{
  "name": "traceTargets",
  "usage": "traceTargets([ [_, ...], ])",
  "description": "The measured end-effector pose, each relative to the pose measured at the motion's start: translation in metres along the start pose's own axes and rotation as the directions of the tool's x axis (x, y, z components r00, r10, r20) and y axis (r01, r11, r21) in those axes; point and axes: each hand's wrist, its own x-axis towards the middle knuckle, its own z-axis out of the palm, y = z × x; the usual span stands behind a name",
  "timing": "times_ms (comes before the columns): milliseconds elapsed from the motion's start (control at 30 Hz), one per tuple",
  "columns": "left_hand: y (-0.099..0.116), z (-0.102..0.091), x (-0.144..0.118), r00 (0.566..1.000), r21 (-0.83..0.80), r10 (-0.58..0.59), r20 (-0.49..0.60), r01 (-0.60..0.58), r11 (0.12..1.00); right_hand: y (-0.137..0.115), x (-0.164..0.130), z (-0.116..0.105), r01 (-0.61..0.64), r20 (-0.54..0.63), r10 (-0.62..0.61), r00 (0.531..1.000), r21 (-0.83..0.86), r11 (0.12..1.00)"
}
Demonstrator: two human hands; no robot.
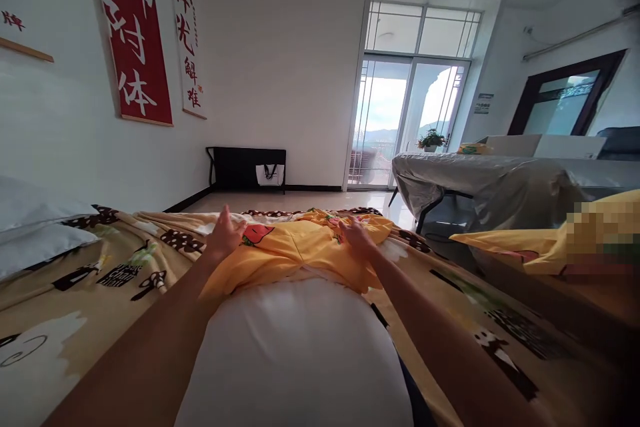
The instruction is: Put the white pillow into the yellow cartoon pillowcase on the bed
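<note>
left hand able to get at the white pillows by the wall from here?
Probably yes. The left hand lies on the yellow pillowcase; only bare patterned bedspread separates it from the white pillows.

Daylight pours in through the glass door (406,121) at the far end, blown out to near white. The room is bright, the white walls evenly lit. The floor (300,200) shows a soft sheen. Both forearms are shaded. Wide-lens bending curves the edges; the banner (133,33) leans. A pixelated block (603,233) sits at right.
</note>
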Motion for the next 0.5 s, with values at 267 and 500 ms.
traceTargets([
  [267, 0.023, 0.052, -0.043, 0.852, 0.142, 0.229, 0.471, -0.330, 0.933, -0.042, -0.039, 0.062, 0.418, 0.421, -0.363, 0.831, -0.043, 0.907],
  [500, -0.066, 0.040, -0.083, 0.878, 0.296, 0.048, 0.477, -0.211, 0.931, 0.032, -0.060, 0.042, 0.144, 0.373, -0.083, 0.924, -0.139, 0.980],
])
